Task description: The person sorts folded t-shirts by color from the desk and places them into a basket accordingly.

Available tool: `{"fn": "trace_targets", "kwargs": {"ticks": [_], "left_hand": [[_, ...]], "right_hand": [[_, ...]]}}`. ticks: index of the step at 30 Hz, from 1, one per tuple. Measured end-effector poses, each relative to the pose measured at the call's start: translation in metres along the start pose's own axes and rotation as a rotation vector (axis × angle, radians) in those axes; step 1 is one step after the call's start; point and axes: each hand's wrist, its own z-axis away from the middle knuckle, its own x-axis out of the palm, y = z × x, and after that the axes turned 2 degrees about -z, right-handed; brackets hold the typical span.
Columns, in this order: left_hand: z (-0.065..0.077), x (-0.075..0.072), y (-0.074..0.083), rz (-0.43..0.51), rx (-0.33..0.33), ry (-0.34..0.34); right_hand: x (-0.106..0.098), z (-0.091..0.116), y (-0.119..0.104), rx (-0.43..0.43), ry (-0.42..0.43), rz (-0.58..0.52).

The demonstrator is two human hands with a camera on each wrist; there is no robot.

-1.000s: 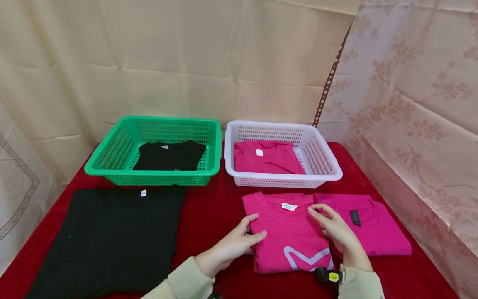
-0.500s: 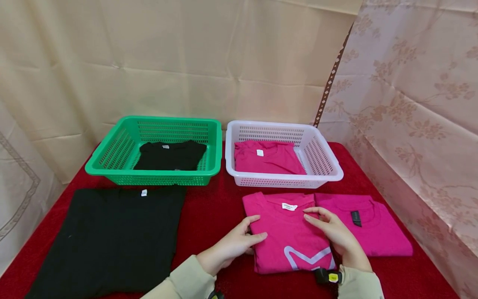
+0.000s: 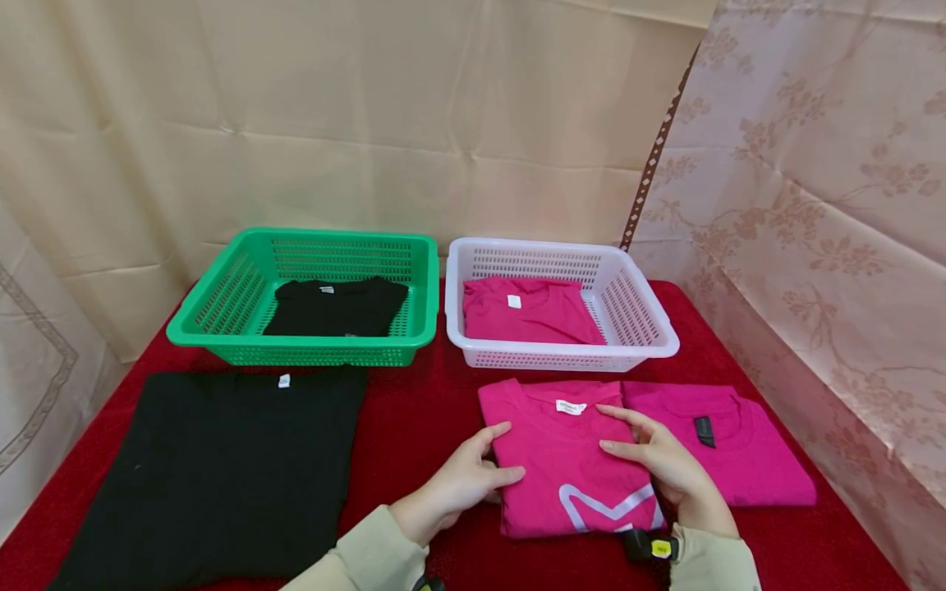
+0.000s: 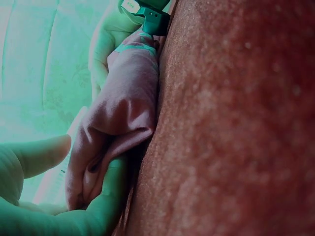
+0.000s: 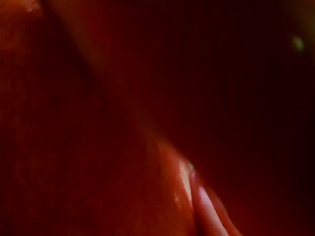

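A folded pink T-shirt with a white neck label and a pale star-like outline lies in front of the white basket. At its left edge my left hand grips the fold. The left wrist view shows fingers tucked at the folded underside, with the thumb over the top side. My right hand rests along the right part of the same T-shirt, thumb and index finger spread near the collar; its other fingers are mostly hidden. The right wrist view is dark and blurred.
Beside it on the right lies a magenta T-shirt with a dark label. A large black T-shirt covers the left. Behind stand a green basket with black clothing and a white basket with pink clothing.
My right thumb and index finger have come away from the collar's right side, moved left and spread apart on the pink T-shirt. The left hand has barely moved.
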Motion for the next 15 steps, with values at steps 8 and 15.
{"fn": "trace_targets", "kwargs": {"ticks": [8, 15], "left_hand": [[0.0011, -0.0009, 0.0024, -0.007, 0.039, 0.015], [0.0021, -0.0047, 0.0079, -0.024, 0.043, 0.019]], "right_hand": [[-0.0003, 0.0017, -0.0011, -0.029, -0.032, -0.018], [-0.0004, 0.002, -0.0006, -0.079, -0.054, 0.011]]}}
